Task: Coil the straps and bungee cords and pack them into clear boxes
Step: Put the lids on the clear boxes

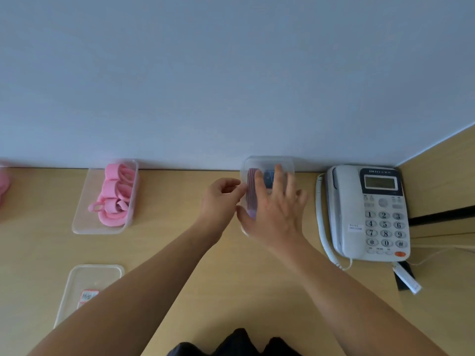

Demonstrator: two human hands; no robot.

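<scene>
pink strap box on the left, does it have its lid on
No, the box with the pink straps is open on top, and a loose clear lid lies flat on the desk nearer the person.

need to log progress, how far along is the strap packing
Done: pink straps lie coiled in the open clear box on the left. In hand: the right hand lies flat on the second box by the wall, the left hand at its edge. Left: the loose lid is not yet on the pink box.
</scene>
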